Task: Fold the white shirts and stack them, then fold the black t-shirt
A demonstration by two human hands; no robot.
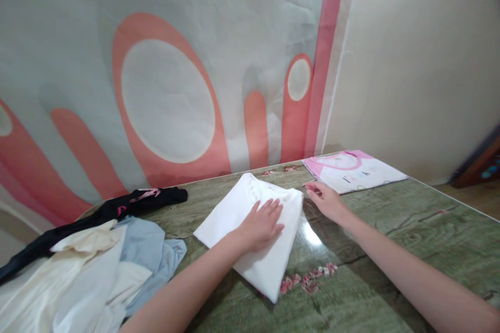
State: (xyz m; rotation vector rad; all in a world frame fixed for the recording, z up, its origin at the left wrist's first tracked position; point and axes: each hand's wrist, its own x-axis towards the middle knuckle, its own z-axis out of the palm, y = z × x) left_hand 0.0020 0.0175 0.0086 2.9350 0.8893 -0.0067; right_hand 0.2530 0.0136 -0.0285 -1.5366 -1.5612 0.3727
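Note:
A folded white garment (230, 213), apparently a shirt with a neckline at its far end, lies flat on the table in front of me. Flat on top of it rests my left hand (261, 226), its fingers stretched out and slightly spread. Just past the garment's right corner is my right hand (324, 200), held low by the tabletop. Its fingers are loosely curled, with a small gap to the thumb, and nothing shows between them. A folded pink and white garment (371, 171) with printed letters lies beyond my right hand.
At the left lies a loose pile of cream and white clothes (86, 281) with a light blue garment (144, 244). Behind it is a black garment (128, 205) with pink print. The wood-patterned table (390, 218) meets a wall with a printed backdrop (234, 52).

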